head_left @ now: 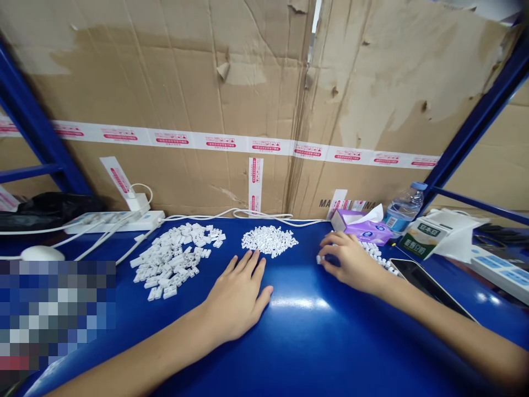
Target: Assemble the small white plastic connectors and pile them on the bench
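My left hand [239, 295] lies spread on the blue tabletop [297, 342], palm down, with nothing in it. Just beyond its fingertips is a heap of tiny white plastic pieces [269, 241]. To its left spreads a larger pile of white rectangular plastic parts [176, 259]. My right hand [347, 260] is closed in a pinch, and a small white plastic piece [319, 259] shows at its thumb and fingertips. More white pieces [374, 252] lie in rows behind that hand, partly hidden by it.
A purple tissue pack [367, 229], a water bottle [407, 207] and a green-white carton [425, 234] stand at the back right. A phone [430, 286] lies beside my right forearm. A power strip [144, 220] with white cables runs along the back left, before a cardboard wall [185, 82].
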`<control>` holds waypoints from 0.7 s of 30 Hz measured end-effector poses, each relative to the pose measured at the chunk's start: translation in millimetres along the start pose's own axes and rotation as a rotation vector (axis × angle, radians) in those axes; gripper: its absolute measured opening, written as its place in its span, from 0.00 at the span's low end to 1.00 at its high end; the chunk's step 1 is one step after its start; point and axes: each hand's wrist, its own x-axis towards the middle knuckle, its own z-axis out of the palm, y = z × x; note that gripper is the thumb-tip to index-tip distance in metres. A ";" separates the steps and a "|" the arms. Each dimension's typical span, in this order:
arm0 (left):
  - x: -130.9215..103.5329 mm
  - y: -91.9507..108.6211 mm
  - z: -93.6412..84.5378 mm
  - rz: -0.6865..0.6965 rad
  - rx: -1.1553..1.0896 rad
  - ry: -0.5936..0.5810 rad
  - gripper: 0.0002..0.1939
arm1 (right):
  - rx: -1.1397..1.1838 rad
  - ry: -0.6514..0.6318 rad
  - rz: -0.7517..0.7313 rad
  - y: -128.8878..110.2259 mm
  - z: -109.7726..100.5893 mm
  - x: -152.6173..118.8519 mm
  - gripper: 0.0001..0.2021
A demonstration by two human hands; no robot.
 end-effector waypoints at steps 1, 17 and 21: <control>0.2 0.1 -0.1 -0.003 0.005 -0.005 0.33 | -0.051 0.013 0.000 10.5 -2.0 -5.5 0.06; 10.7 -30.0 -29.3 -0.073 0.008 0.111 0.20 | -0.056 0.081 -0.094 -7.9 7.1 15.8 0.06; 15.3 -78.6 -45.8 -0.149 0.117 0.091 0.17 | 0.044 0.085 -0.122 -31.2 21.3 42.1 0.06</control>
